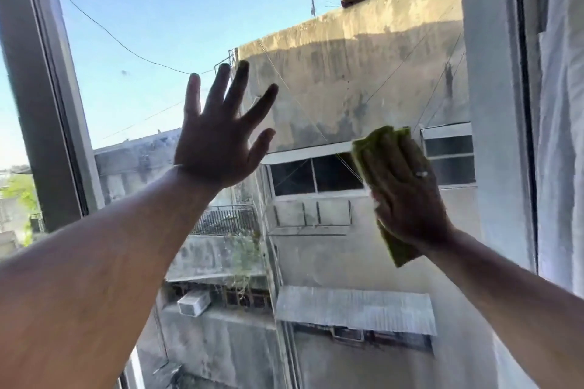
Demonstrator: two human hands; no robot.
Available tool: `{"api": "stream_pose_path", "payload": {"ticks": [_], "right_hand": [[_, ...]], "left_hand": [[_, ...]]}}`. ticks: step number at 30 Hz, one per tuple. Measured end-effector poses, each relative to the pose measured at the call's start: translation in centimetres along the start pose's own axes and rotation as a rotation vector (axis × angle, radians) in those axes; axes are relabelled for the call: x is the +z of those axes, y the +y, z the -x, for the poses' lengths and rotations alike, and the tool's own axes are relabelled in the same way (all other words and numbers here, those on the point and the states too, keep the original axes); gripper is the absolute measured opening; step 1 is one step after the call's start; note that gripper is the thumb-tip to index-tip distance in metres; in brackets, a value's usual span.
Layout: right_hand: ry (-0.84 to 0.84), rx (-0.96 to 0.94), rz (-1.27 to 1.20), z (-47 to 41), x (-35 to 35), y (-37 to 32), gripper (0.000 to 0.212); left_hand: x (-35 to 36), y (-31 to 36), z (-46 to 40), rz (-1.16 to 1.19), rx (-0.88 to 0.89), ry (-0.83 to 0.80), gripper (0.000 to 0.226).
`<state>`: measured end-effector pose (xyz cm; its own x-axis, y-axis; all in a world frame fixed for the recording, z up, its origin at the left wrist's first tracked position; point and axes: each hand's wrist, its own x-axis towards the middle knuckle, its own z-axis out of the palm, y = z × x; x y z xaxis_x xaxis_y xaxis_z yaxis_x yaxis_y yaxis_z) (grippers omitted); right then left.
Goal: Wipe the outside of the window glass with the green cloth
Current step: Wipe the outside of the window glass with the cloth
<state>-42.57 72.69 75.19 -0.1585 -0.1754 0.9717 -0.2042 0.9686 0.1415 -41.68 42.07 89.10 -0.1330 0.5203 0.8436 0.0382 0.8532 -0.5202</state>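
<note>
The window glass (316, 88) fills the middle of the view, streaked and hazy in its lower part. My left hand (218, 139) is raised at the centre with fingers spread wide, its palm toward the pane, holding nothing. My right hand (407, 196) lies flat at the right with a folded green cloth (373, 148) pressed under its palm and fingers. The cloth sticks out above the fingertips and below the wrist. A ring shows on one finger. Whether the cloth touches the inner or outer face of the glass I cannot tell.
A grey window frame (41, 104) runs down the left side. A second frame post (493, 104) and a white curtain (562, 136) stand at the right. Through the glass are a weathered concrete building (347, 73), wires and blue sky.
</note>
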Motion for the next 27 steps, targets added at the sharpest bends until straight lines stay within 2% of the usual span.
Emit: {"api": "stream_pose_path", "payload": {"ticks": [2,4,5,6,7,9,10,11,12,13,17,20,21,22,25,26,27], "right_hand": [[0.020,0.305,-0.012,-0.9,-0.6,1.3,0.071],[0.086,0.567,-0.041,-2.0,0.3,-3.4,0.070],[0.108,0.586,-0.063,-2.2,1.0,-6.9,0.071],[0.113,0.494,-0.087,-1.8,1.8,-10.7,0.073],[0.077,0.296,-0.118,-0.9,2.5,-14.1,0.077],[-0.045,-0.205,-0.149,1.8,2.3,-18.2,0.079],[-0.101,-0.423,-0.120,2.6,2.0,-17.6,0.076],[-0.143,-0.564,-0.080,2.6,1.5,-16.0,0.074],[-0.160,-0.603,-0.056,2.1,1.0,-14.0,0.073],[-0.155,-0.551,-0.042,1.2,0.6,-12.0,0.073],[-0.036,-0.078,-0.024,-2.2,-0.3,-7.4,0.074],[0.054,0.248,-0.062,-4.1,0.3,-11.5,0.078],[0.046,0.258,-0.081,-4.2,0.8,-14.2,0.082],[0.011,0.130,-0.095,-3.8,1.6,-17.1,0.086],[-0.215,-0.712,-0.088,-0.3,2.7,-23.9,0.085],[-0.279,-0.861,-0.090,0.3,2.7,-24.4,0.081],[-0.307,-0.910,-0.109,0.3,2.5,-24.3,0.078]], "left_hand": [[0.2,0.2,-0.2,0.001,0.001,0.016,0.060],[0.4,0.1,-0.1,-0.002,0.007,0.030,0.060],[0.5,0.0,0.1,-0.008,0.004,0.032,0.060],[0.5,0.0,0.2,-0.018,0.003,0.028,0.060],[0.3,0.1,0.1,-0.025,0.006,0.018,0.061],[-0.5,0.2,-0.1,-0.005,0.022,-0.015,0.062],[-0.9,0.2,-0.2,0.018,0.033,-0.026,0.064],[-1.3,-0.2,0.1,0.036,0.039,-0.026,0.066],[-1.5,-0.9,0.7,0.040,0.030,-0.014,0.067],[-1.5,-1.9,1.3,0.032,-0.003,-0.003,0.068],[-0.8,-4.5,3.4,0.019,-0.161,-0.010,0.065],[-0.5,-4.2,2.8,0.022,-0.136,0.026,0.062],[-0.4,-4.4,2.8,0.025,-0.122,0.033,0.061],[-0.2,-4.7,2.9,0.023,-0.113,0.035,0.061],[-0.4,-5.4,2.9,0.050,-0.085,-0.024,0.060],[-0.7,-5.4,2.8,0.074,-0.063,-0.053,0.060],[-1.2,-5.5,3.1,0.106,-0.041,-0.076,0.060]]}}
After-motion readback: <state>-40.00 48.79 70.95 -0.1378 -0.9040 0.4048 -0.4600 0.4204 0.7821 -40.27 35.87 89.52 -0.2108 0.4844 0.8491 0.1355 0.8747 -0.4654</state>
